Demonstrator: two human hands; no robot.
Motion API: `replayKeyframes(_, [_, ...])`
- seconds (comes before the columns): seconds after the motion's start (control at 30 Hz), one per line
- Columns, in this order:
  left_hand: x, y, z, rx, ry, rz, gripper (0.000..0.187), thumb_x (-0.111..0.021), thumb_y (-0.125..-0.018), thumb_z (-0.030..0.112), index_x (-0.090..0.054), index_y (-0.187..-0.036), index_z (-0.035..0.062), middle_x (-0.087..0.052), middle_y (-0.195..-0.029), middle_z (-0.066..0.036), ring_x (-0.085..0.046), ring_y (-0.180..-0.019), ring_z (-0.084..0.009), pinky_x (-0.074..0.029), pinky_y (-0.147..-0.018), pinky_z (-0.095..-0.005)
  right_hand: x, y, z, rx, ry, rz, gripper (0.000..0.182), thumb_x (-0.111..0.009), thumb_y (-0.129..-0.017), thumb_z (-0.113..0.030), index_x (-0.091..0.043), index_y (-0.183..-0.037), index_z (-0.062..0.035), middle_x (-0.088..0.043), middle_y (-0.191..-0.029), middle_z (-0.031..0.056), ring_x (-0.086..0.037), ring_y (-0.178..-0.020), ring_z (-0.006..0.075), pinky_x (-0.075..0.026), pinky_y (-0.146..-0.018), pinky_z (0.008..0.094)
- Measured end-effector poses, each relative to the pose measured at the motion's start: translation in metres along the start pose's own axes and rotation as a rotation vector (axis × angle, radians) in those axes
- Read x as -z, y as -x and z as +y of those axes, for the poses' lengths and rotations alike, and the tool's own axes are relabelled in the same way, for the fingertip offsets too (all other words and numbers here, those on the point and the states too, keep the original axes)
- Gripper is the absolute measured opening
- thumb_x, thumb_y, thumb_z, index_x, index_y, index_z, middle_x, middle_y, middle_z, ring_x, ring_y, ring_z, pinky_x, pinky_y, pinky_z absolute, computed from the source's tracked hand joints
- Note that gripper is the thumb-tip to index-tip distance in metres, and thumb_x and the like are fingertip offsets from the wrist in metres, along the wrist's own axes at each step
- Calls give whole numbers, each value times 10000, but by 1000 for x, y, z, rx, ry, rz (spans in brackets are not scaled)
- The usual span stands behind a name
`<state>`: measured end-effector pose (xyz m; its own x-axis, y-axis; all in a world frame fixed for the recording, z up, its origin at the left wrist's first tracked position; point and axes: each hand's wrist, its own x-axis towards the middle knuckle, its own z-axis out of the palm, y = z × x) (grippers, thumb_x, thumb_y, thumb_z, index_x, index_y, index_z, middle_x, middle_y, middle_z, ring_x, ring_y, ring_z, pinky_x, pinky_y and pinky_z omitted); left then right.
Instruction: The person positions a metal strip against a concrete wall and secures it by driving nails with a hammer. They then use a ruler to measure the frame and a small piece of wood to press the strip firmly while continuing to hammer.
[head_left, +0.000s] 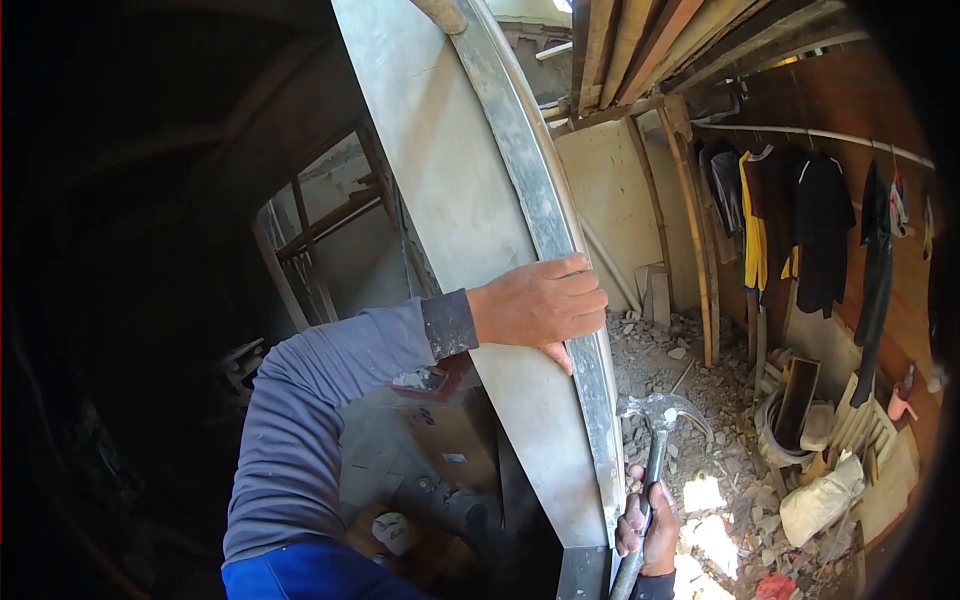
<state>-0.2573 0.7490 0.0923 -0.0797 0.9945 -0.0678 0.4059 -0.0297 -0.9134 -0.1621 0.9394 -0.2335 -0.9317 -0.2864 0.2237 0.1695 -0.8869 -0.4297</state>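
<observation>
Rubble (678,353) lies beyond the right fingers (632,522), hung clothes (825,240) farther off; a cardboard box (440,430) sits below the left fingers (585,298). Those curl over a scuffed, curved grey strip (530,165) edging the smooth pale panel (440,150). Right fingers grip the claw hammer (654,465), metal head just above them, open air rightward.
</observation>
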Motion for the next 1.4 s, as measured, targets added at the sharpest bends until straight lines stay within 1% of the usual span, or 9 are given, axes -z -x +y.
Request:
replayKeyframes(0.4, [42, -12, -58, 22, 62, -147, 603, -661, -721, 676, -551, -867, 101, -472, -837, -50, -521, -868, -229, -438, -900, -388, -3, 19, -6, 59, 169, 25, 463, -490, -1046, -352, -468, -1329, 13, -418, -564, 19, -379, -314, 121, -359, -282, 277])
replayKeyframes(0.6, [81, -15, -179, 103, -185, -5, 457, -700, -831, 510, -596, -868, 66, -590, -949, -99, -564, -935, -303, -436, -917, -436, -3, 24, -7, 47, 199, 37, 496, -523, -1035, -377, -449, -1337, 9, -408, -566, 15, -413, -323, 129, -371, -290, 289])
replayKeyframes(0.8, [98, -18, -209, 137, -332, 140, 320, -688, -866, 356, -614, -874, 44, -606, -966, -118, -568, -953, -334, -439, -916, -445, -9, 36, -20, -45, 337, 73, 433, -495, -1058, -357, -535, -1347, -37, -491, -653, 5, -476, -480, 129, -422, -428, 278])
replayKeyframes(0.93, [98, -18, -203, 149, -269, 173, 386, -655, -896, 392, -535, -733, 64, -516, -816, -111, -527, -836, -318, -431, -844, -436, -13, 35, -14, 12, 327, 20, 502, -460, -1074, -342, -407, -1467, -34, -462, -656, 1, -459, -481, 88, -385, -413, 223])
replayKeyframes(1.07, [90, -23, -190, 153, -159, 171, 383, -655, -889, 338, -489, -685, 60, -465, -759, -116, -494, -777, -320, -425, -797, -426, -16, 36, -13, 61, 378, 59, 333, -496, -1056, -337, -542, -839, -88, -497, -650, 9, -450, -493, 104, -337, -455, 247])
replayKeyframes(1.2, [81, -25, -184, 158, -112, 233, 370, -662, -876, 304, -477, -673, 57, -447, -727, -116, -483, -744, -315, -424, -778, -412, -40, 47, -24, 55, 398, 145, 237, -498, -1040, -291, -576, -943, -89, -457, -655, -18, -428, -533, 83, -323, -471, 249])
replayKeyframes(1.23, [82, -26, -183, 177, -112, 240, 363, -663, -873, 298, -479, -674, 56, -447, -724, -116, -484, -740, -314, -424, -777, -408, -17, 39, -9, 553, 961, 2, 217, -509, -1030, -257, -602, -1044, -61, -463, -661, 12, -433, -525, 107, -355, -482, 273])
replayKeyframes(1.33, [82, -25, -181, 176, -95, 231, 302, -666, -848, 247, -500, -682, 58, -454, -731, -106, -492, -753, -300, -427, -823, -419, 12, 20, 8, 24, 610, 107, 498, -614, -961, -505, -605, -1072, -20, -605, -720, 78, -599, -589, 206, -477, -524, 358])
replayKeyframes(1.4, [81, -24, -178, 158, -82, 213, 262, -669, -842, 224, -519, -699, 64, -471, -746, -91, -504, -768, -283, -426, -855, -418, -11, 33, -7, 132, 698, 64, 352, -558, -1014, -412, -606, -1009, -63, -514, -609, 17, -487, -470, 132, -377, -430, 305])
